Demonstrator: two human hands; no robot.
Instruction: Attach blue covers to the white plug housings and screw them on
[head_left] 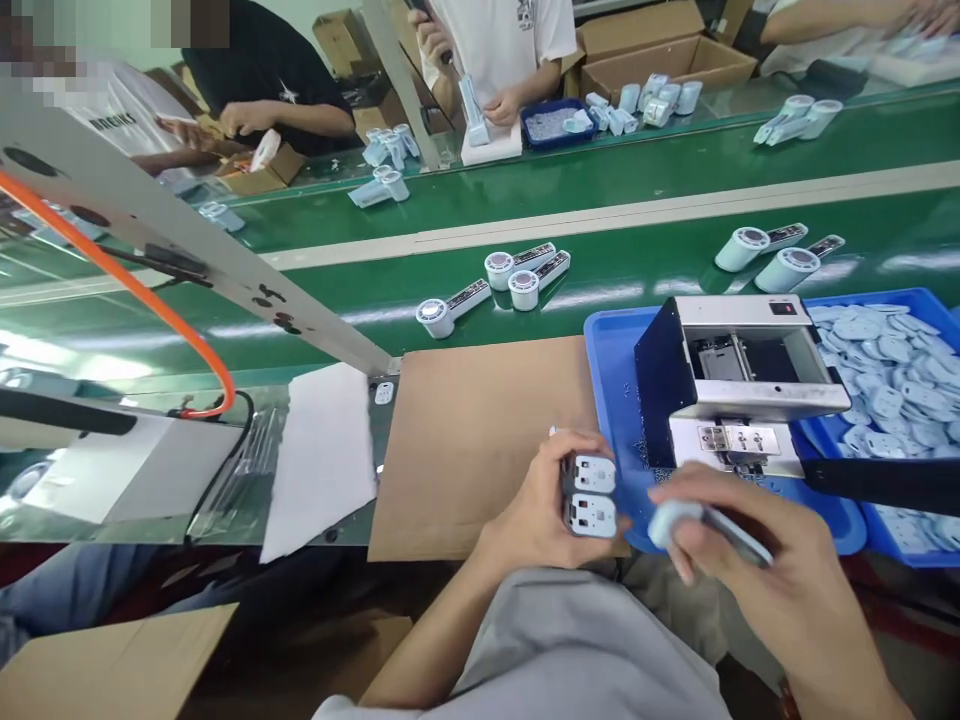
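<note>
My left hand (536,505) is wrapped round two light-blue plastic housings (592,495) held side by side, their flat ends with small slots turned toward me. Just to its right, my right hand (765,550) grips another light-blue housing (679,518) with a rounded head; it is slightly blurred, and its far part is hidden by my fingers. Both hands are above the near edge of the table. Beyond my right hand stands a screw-feeding machine (757,395) with a dark side panel, set in a blue tray (622,340) with small screws scattered in it.
A blue bin (919,300) of loose light-blue covers is at the right. Brown cardboard (480,430) and a white sheet (322,460) lie at the left. Several cup-headed housings (523,290) rest on the green conveyor (645,260). A metal post (300,320) rises at left; co-workers sit opposite.
</note>
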